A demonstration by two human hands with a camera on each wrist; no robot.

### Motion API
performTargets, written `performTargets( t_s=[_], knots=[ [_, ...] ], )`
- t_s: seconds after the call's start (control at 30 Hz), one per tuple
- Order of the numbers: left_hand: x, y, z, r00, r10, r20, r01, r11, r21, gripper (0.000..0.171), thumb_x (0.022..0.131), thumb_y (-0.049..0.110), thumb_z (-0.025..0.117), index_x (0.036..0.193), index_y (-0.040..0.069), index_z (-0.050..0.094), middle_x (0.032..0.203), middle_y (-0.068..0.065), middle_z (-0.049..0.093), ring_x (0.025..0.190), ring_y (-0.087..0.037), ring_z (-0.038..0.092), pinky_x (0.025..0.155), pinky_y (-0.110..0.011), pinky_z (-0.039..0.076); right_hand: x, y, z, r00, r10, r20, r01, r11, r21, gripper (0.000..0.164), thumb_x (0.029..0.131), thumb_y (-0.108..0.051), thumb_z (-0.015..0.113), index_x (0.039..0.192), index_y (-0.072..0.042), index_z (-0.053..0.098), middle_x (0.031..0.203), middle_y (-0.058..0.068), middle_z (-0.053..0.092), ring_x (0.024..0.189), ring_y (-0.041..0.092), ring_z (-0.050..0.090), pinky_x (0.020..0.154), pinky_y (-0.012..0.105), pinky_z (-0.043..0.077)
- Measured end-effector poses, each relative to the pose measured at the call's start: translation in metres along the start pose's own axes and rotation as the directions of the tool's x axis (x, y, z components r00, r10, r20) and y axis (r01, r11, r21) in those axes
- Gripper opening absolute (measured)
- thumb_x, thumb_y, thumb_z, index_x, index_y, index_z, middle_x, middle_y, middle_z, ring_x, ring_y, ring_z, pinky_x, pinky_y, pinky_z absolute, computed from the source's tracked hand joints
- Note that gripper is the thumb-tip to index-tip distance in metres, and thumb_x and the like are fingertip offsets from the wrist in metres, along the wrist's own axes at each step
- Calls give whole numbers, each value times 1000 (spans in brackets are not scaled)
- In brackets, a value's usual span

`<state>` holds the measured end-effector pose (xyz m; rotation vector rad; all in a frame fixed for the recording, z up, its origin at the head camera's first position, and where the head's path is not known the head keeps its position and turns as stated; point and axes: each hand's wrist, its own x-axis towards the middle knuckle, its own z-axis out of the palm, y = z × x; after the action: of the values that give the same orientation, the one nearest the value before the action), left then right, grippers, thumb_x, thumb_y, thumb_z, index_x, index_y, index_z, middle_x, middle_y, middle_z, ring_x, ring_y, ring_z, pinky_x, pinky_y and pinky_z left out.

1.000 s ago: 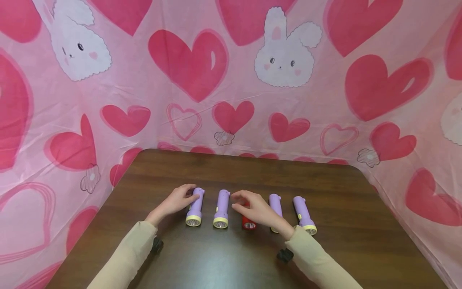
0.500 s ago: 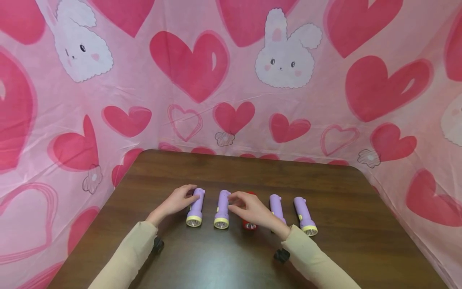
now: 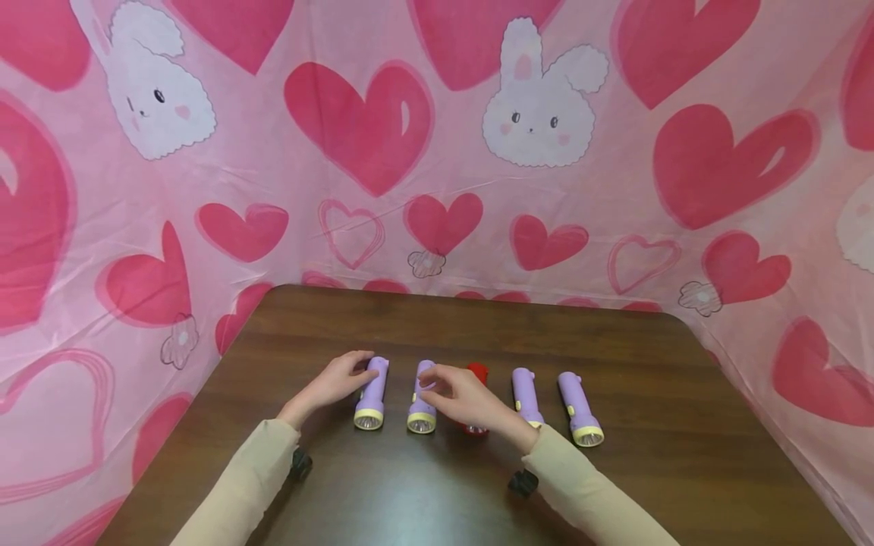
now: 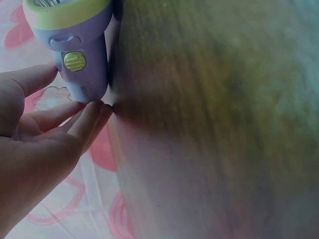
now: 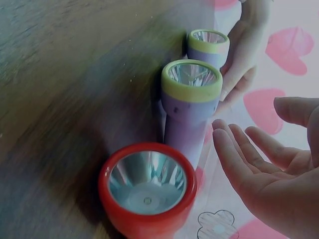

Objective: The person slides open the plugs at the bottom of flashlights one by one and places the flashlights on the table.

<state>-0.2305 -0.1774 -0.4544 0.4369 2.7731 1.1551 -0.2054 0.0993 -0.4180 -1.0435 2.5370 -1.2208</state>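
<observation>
At the left end of a row of flashlights, my left hand holds a purple flashlight with a yellow rim. In the left wrist view, my thumb lies on one side of this flashlight near its yellow switch, with the fingers at its tail end. My right hand hovers over the gap between a second purple flashlight and a red flashlight, partly covering both. In the right wrist view its fingers are loosely bent around nothing, beside the red flashlight.
Two more purple flashlights lie to the right, the outermost flashlight slightly slanted. All rest on a dark wooden table, lenses toward me. A pink cloth with hearts and rabbits hangs around the table's back and sides.
My right hand has shifted left, from over the red flashlight to the second purple one, uncovering more of the red flashlight's tail. My left hand has stayed on the leftmost flashlight.
</observation>
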Motion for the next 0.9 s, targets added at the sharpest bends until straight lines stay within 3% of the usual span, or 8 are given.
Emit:
performTargets(
  t_s=[0.6, 0.9],
  knots=[
    [-2, 1, 0, 1000, 0, 3, 0, 1000, -29, 52, 97, 23, 62, 137, -9, 50, 136, -30, 57, 125, -44, 57, 103, -54, 48, 8, -9, 10, 998, 26, 52, -26, 1000, 4, 34, 95, -19, 65, 123, 0, 62, 115, 12, 71, 102, 23, 71, 88, 26, 58],
    [-1, -1, -1, 1000, 14, 2, -13, 1000, -23, 52, 97, 24, 62, 136, -10, 51, 135, -30, 57, 124, -43, 57, 103, -53, 48, 12, -16, 12, 999, -3, 39, 3, 1000, 4, 29, 95, -17, 65, 118, -1, 64, 112, 14, 71, 101, 26, 71, 88, 31, 59]
  ],
)
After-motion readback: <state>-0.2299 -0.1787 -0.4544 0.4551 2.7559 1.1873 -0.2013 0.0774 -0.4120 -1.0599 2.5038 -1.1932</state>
